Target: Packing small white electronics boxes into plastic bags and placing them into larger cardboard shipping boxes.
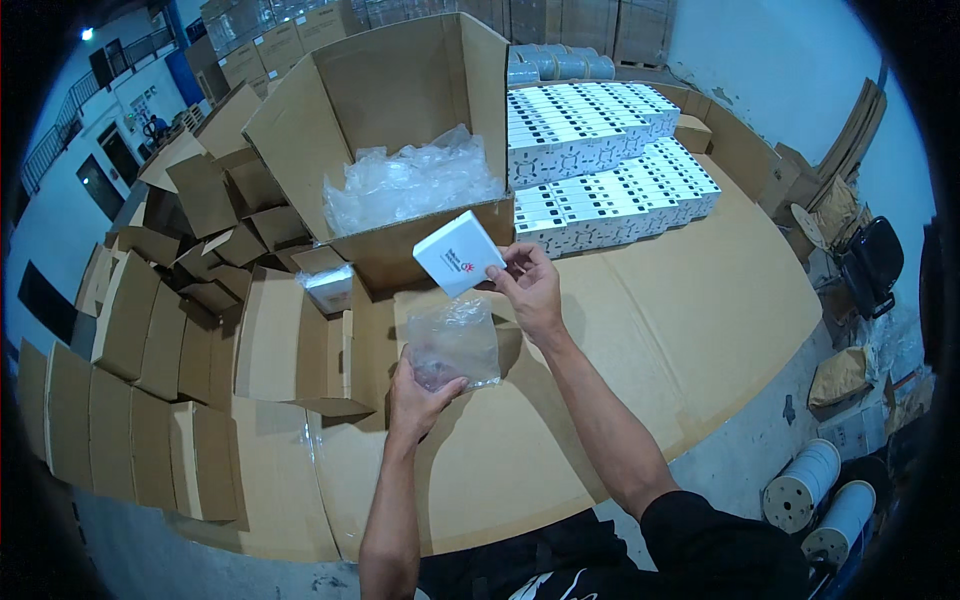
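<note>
My right hand [530,290] grips a flat white square box [458,254] by its right edge, tilted above the table. Below it, my left hand [420,395] pinches a clear plastic bag [455,343] at its lower left; the bag looks empty. Just beyond, a large open carton [400,245] holds a heap of crumpled clear plastic bags [415,180]. Left of my left hand stands a smaller open carton [330,350] with a bagged white box [330,288] at its far end.
Stacked rows of white boxes [600,190] stand at the back right of the cardboard-covered table [650,340]. Many open brown cartons [150,340] crowd the left side. On the floor at right are cable reels [805,483] and a black chair [868,268].
</note>
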Tool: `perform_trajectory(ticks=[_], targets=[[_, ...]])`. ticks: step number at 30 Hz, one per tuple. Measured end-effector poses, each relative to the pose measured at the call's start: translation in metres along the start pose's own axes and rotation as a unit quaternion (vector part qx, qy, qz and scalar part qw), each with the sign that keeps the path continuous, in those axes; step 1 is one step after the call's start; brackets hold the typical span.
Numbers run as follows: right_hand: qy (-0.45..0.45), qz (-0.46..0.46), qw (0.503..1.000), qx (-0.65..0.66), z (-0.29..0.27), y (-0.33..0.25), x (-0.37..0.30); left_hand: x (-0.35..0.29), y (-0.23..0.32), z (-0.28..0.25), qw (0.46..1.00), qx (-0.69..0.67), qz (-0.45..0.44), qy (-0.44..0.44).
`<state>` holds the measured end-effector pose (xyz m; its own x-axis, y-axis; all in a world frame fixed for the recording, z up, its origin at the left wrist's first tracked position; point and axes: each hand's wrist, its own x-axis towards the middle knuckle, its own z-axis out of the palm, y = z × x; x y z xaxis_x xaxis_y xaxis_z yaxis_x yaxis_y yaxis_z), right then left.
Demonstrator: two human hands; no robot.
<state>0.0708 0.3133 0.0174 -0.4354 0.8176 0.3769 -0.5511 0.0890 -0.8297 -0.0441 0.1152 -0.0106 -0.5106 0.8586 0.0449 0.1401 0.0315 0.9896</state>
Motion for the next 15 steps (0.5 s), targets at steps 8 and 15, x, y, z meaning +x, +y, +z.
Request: perform_trajectory(ticks=[8,15], targets=[[-0.02,0.032,0.994,0.1,0.001,-0.007,-0.004,-0.002,0.003,0.002,1.0,-0.023,0.015,-0.004],[-0.042,0.032,0.994,0.094,0.003,-0.002,-0.006,-0.002,0.004,0.0,1.0,-0.003,0.012,0.002]])
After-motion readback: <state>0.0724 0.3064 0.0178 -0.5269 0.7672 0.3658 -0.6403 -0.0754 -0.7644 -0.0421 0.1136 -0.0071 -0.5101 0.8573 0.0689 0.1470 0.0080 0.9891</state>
